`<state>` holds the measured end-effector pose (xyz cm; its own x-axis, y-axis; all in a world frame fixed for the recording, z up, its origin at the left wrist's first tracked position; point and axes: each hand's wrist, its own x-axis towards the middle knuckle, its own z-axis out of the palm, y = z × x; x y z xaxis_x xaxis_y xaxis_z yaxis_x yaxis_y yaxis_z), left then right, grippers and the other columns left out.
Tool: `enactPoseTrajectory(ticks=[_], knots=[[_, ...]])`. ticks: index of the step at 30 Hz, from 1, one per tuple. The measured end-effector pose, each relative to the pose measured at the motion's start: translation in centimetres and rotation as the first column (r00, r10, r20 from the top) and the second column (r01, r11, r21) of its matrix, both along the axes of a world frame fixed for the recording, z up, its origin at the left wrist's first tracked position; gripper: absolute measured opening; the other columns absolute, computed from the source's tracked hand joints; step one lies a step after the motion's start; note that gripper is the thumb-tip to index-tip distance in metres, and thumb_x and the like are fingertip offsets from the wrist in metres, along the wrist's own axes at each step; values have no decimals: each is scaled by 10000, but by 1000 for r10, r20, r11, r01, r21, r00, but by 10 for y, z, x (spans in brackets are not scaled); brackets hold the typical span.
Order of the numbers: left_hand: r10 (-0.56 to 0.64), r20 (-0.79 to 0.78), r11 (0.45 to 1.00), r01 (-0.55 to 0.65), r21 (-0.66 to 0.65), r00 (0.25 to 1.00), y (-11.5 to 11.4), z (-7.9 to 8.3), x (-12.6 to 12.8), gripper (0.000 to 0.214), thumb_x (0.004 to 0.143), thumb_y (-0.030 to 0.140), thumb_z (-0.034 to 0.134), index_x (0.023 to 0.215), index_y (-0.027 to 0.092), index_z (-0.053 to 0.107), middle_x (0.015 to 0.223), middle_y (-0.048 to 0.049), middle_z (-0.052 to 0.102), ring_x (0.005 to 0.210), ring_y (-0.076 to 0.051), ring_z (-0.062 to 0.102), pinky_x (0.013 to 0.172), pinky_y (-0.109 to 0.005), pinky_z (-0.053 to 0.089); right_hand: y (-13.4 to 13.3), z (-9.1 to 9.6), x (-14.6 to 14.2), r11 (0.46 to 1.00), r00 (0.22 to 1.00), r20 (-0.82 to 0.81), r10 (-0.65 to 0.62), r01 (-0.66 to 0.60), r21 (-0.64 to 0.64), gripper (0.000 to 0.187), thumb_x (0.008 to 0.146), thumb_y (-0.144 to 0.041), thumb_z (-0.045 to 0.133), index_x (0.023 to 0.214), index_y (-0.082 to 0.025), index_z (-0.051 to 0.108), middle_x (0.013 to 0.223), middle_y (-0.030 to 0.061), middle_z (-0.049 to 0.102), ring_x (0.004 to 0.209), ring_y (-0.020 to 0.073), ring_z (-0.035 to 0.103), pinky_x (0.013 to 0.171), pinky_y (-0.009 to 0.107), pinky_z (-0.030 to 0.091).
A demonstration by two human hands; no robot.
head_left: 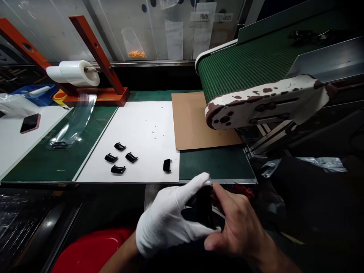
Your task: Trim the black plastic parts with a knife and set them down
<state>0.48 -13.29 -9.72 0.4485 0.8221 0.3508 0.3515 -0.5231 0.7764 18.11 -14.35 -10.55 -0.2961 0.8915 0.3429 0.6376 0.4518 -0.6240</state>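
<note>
My left hand [167, 220], in a white glove, and my bare right hand [239, 227] meet just below the table's front edge, both pinched on one small black plastic part [204, 206] held between them. On the white sheet [142, 129] ahead lie several more black parts: a cluster [121, 158] at the left and a single one [167, 165] near the sheet's right edge.
A green conveyor belt [250, 68] on a worn white frame overhangs a brown cardboard sheet [193, 121] at the right. A film roll [75, 72] on an orange stand sits back left, its clear strip trailing forward. A phone [30, 123] lies far left. Something red [93, 250] is under my arms.
</note>
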Motion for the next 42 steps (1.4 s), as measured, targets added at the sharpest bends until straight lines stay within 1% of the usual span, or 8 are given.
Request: enactPoseTrajectory(ticks=[7,20,24,26,29,33,36,42], knots=[[1,-2,1000,-1,-28,1000,1,-1,1,853,655,326,831,1380,231,393,1032,-13,699,749,-117,690,709,-152,551,1,3,0,993,998,-29,51,-54,-104,846,726,-874,158,843,-150,579,580,26,589,464,165,549,465,280,345],[133,-70,986,-140,-94,989,1,-12,0,803,666,359,814,1361,182,454,1122,-66,701,929,-183,704,809,-188,564,6,-14,-7,981,998,56,39,-49,190,800,913,-665,110,796,-58,617,535,72,579,449,167,542,456,288,340],[118,-91,983,-129,-129,989,2,-17,-1,816,667,357,809,1375,210,432,1209,-65,661,1012,-197,679,897,-236,549,7,-28,-4,993,977,-191,99,-108,-38,632,832,-746,331,654,-170,522,509,3,465,450,123,419,459,283,233],[133,-113,979,-148,-143,985,6,-24,-9,813,684,335,794,1391,227,409,1242,-62,641,1051,-204,662,920,-261,544,6,-40,-3,948,898,-436,57,-185,-258,593,778,-782,395,614,-212,418,510,-45,361,451,98,329,453,267,198],[272,-211,946,-301,-121,939,23,-45,-40,750,743,289,735,1403,217,387,1264,-75,623,1133,-224,616,986,-318,509,-2,-64,-2,826,704,-688,-176,-274,-492,568,868,-733,178,712,-233,400,550,-78,257,444,93,226,418,229,211],[356,-515,882,-463,-91,780,61,-80,-95,776,722,284,719,1406,149,379,1334,-139,559,1220,-278,546,1050,-395,438,-19,-94,-2,567,341,-714,-611,-440,-696,499,889,-652,353,922,-199,562,620,-43,424,538,105,368,523,247,376],[260,-616,892,-429,-143,744,83,-98,-116,769,671,242,736,1371,119,443,1264,-171,606,1160,-330,585,994,-424,472,-28,-108,-3,482,274,-646,-712,-477,-735,462,842,-619,516,875,-172,626,606,-19,507,569,111,443,572,255,407],[85,-637,932,-287,-221,766,95,-102,-102,954,594,310,815,1419,134,369,1393,-193,480,1320,-330,420,1078,-394,374,-23,-117,-11,516,317,-675,-667,-456,-725,590,704,-755,563,545,-196,460,405,-103,246,381,49,163,371,205,180]])
